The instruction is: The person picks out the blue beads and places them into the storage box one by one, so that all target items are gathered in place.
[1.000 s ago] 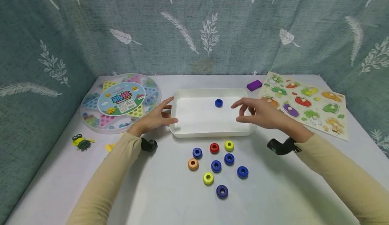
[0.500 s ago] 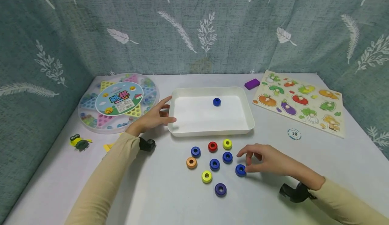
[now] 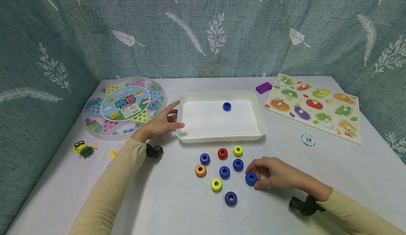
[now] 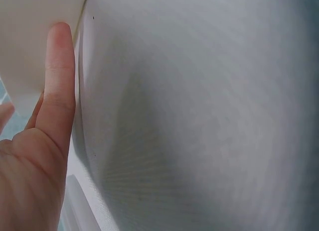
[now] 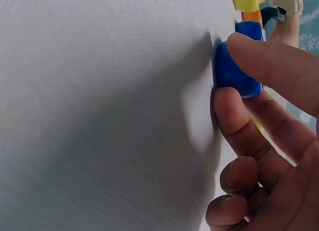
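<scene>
Well, the right hand (image 3: 276, 173) pinches a blue ring (image 3: 251, 179); the left hand (image 3: 159, 125), spread wide, seemingly touches the white tray (image 3: 207, 120).

Left sleeve (image 3: 115, 176) partly hides yellow piece (image 3: 113, 154); left wrist view crops white tray (image 4: 25, 47).

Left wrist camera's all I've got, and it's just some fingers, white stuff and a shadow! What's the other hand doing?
Observer: The right hand is pinching a blue ring.
Operator: Cool! Is there anything inside the tray?
Observer: Yes, the tray has one small blue ring in it.
Operator: Are there any yellow rings on the table?
Observer: Two: one yellow ring sits close to the tray, and the other yellow ring is farther from it, nearer the person.
</scene>
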Demonstrator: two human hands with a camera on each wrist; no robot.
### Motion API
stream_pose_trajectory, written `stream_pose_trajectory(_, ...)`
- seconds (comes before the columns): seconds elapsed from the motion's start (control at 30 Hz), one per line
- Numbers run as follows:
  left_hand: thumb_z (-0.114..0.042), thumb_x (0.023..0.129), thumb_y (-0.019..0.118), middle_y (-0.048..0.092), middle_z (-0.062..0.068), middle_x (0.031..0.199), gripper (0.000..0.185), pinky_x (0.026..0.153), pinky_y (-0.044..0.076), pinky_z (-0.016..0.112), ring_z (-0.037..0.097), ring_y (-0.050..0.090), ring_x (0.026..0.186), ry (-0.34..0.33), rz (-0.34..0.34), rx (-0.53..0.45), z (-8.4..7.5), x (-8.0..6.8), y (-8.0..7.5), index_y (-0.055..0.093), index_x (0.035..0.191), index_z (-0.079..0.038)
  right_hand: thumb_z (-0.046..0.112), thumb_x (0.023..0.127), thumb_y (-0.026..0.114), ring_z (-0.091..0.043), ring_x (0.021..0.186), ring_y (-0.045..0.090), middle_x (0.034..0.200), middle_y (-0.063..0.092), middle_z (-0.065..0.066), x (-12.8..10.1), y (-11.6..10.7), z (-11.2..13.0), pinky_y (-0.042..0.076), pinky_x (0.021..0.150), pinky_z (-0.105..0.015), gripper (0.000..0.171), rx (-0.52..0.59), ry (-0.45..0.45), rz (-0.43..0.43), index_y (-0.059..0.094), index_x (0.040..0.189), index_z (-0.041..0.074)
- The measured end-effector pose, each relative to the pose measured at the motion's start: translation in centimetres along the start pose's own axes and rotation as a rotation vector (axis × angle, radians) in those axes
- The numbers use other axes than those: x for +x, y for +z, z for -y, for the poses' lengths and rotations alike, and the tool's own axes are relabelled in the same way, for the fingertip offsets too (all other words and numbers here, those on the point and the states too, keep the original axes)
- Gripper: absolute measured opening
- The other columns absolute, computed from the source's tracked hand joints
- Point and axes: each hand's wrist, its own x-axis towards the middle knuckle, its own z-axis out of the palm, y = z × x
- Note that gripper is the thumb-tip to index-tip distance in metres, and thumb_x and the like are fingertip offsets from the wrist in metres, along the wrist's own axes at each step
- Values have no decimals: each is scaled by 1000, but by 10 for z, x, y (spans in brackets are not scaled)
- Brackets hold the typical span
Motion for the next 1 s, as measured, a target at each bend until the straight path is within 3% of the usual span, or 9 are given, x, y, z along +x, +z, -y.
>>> stream_pose_trajectory(0.2,-22,86,70,25,19,148,92,95,37,47,35,42,122,-3,2,-10,-1,-1,0,7,154,-26,18,81,75,-14,74,47,81,56,9,5,-12,10,38,64,-25,31,-46,-27,-8,65,110,11)
stream_pose_trajectory(0.37,-21,87,70,26,18,148,91,95,37,47,35,41,123,4,9,-27,-1,-1,-1,8,153,-26,18,83,73,-24,80,49,81,57,8,22,-37,27,39,70,-29,33,-81,-63,-43,64,114,9)
stream_pose_trajectory(0.77,-19,86,70,27,17,147,93,85,41,39,33,44,120,-5,14,-52,0,-2,-3,8,153,-27,15,86,70,-23,73,43,86,60,-4,117,-101,68,34,62,-31,34,-85,-85,-98,62,117,4)
stream_pose_trajectory(1.0,-18,85,71,29,17,145,93,80,43,34,29,47,111,14,19,-66,0,-1,-2,8,153,-26,13,86,69,-26,90,49,89,60,-9,167,-108,66,39,76,-37,35,-65,8,-139,61,119,3)
